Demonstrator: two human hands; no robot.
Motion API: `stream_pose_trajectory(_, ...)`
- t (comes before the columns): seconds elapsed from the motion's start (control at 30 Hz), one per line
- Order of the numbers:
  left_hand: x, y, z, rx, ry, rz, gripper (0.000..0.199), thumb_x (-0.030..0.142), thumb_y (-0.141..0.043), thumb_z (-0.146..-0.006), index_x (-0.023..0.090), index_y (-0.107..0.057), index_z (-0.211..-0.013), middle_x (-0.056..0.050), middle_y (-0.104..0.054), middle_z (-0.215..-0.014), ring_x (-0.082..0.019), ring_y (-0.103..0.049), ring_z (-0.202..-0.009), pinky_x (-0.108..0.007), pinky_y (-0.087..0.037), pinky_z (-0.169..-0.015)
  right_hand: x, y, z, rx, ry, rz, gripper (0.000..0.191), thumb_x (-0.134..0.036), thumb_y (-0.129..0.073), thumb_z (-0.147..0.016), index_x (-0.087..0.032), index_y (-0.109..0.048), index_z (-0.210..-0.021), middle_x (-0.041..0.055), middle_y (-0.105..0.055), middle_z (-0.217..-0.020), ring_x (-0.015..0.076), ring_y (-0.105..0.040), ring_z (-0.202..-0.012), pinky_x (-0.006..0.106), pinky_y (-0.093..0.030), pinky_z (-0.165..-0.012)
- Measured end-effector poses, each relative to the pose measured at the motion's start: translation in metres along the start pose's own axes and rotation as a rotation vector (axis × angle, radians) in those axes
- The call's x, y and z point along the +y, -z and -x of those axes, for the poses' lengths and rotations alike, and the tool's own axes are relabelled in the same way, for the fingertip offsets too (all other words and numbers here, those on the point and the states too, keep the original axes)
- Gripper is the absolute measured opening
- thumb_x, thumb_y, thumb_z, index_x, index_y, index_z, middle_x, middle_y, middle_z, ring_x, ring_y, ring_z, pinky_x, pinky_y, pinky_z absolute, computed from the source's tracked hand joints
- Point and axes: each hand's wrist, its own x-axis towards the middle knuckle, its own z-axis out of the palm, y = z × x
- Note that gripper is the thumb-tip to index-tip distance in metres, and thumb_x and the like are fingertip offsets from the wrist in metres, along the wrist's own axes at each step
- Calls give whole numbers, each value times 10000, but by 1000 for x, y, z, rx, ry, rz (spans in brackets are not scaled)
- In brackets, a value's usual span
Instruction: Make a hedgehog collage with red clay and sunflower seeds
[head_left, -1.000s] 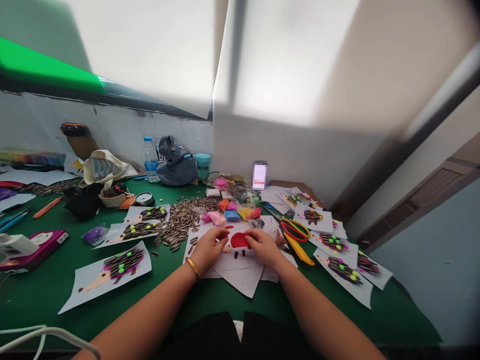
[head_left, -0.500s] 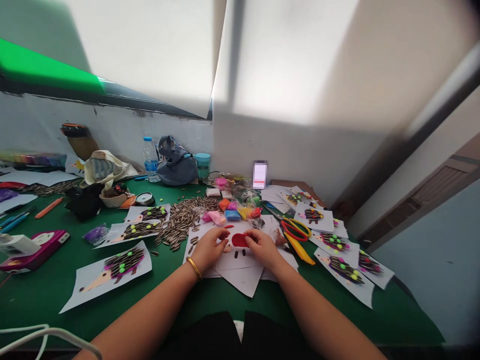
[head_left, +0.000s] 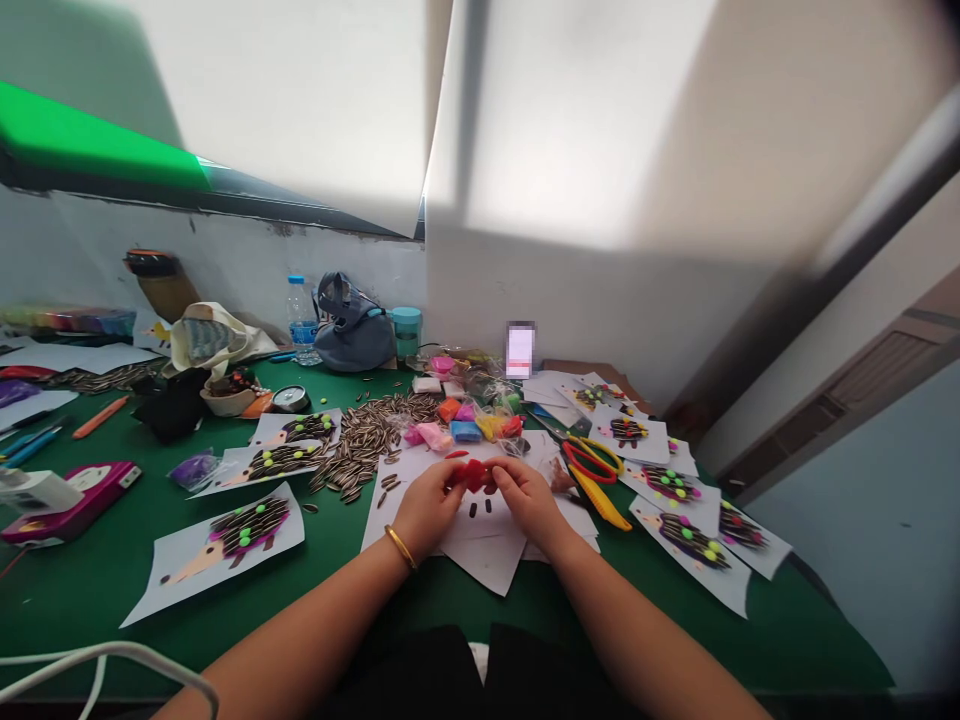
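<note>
Left hand (head_left: 429, 508) has its thumb and fingers closed on a soft red piece (head_left: 472, 474), held just above the white sheets (head_left: 480, 555) at the near middle of the bench (head_left: 420, 595). Across from it, the right hand (head_left: 526, 502) has its thumb and forefinger bent to a narrow gap at the piece's right edge; whether they pinch it too, I cannot tell. A gold bangle (head_left: 400, 548) circles the left wrist.

On the paper, just on the near side of the red piece, lie two small dark strips (head_left: 473, 510), side by side. Beyond the hands sits a cluster of coloured packets, a blue packet (head_left: 466, 431) among them, and to their left spreads a heap of striped seeds (head_left: 360, 450). Right of the right hand rest scissors (head_left: 596, 460) with red and yellow loops, and a yellow-handled tool (head_left: 606, 503) just nearer.

Farther right, several finished hedgehog pictures overlap; the nearest hedgehog card (head_left: 726, 584) curls at its corner. Three more lie on the left, the nearest left card (head_left: 180, 580) by itself. At the far side stand a phone (head_left: 519, 350), a teal-lidded cup (head_left: 406, 335), a grey-blue bag (head_left: 352, 335) and a water bottle (head_left: 302, 328).
</note>
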Motion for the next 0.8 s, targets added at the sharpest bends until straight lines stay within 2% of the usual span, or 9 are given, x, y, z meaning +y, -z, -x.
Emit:
stream_pose_trajectory(0.07,-3,-2,-2,-9,66,114,262,316,-591,-824,215,-662,-1056,-78,-695,-986,-215,-648,-800,-321,-494,-680,4,3,-1,100,33,114,314,-424,-491,-890,-197,-633,-1055,66,-682,-932,203,-644,-839,350,-510,-786)
stream_pose_trajectory(0.13,-4,-4,-3,-23,87,183,272,327,-610,-813,199,-650,-1049,-74,-703,-963,-208,-652,-782,-316,-495,-670,9,5,-3,139,59,195,328,-410,-534,-867,-203,-627,-1103,83,-666,-1050,221,-624,-948,359,-493,-834)
stream_pose_trajectory(0.23,-2,-4,-2,-72,65,196,238,343,-637,-804,184,-650,-981,-63,-708,-878,-201,-654,-769,-307,-495,-689,12,4,-6,15,37,155,316,-386,-564,-851,-213,-642,-1105,66,-678,-1053,218,-628,-955,344,-492,-829)
stream_pose_trajectory(0.33,0,0,-1,-117,12,73,207,337,-627,-815,192,-652,-960,-58,-703,-862,-199,-650,-762,-299,-493,-683,13,3,-10,-36,-3,108,254,-361,-531,-862,-203,-675,-1000,43,-703,-952,201,-643,-869,322,-496,-788)
stream_pose_trajectory(0.43,-3,9,-3,-43,-47,-150,220,300,-582,-834,217,-654,-1024,-58,-698,-945,-209,-642,-837,-297,-495,-689,13,7,-15,-9,-39,221,254,-341,-512,-858,-198,-690,-969,44,-709,-969,209,-636,-911,325,-477,-815)
stream_pose_trajectory(0.53,-7,19,-6,3,-93,-318,198,246,-522,-850,212,-653,-995,-57,-691,-984,-217,-632,-912,-319,-504,-754,13,13,-20,-57,-107,394,256,-328,-504,-850,-205,-710,-940,38,-715,-961,214,-631,-905,322,-460,-802)
stream_pose_trajectory(0.63,-11,24,-9,-3,-118,-400,182,216,-507,-844,206,-655,-950,-52,-693,-961,-213,-629,-909,-337,-503,-802,12,13,-24,-97,-158,467,257,-320,-502,-843,-206,-721,-918,32,-720,-944,205,-633,-875,304,-455,-773)
stream_pose_trajectory(0.8,-12,24,-11,-44,-97,-434,183,194,-516,-833,197,-653,-955,-53,-691,-943,-212,-632,-889,-341,-506,-799,12,6,-32,-139,-215,485,260,-292,-509,-830,-183,-730,-915,33,-731,-896,175,-646,-791,251,-459,-683)
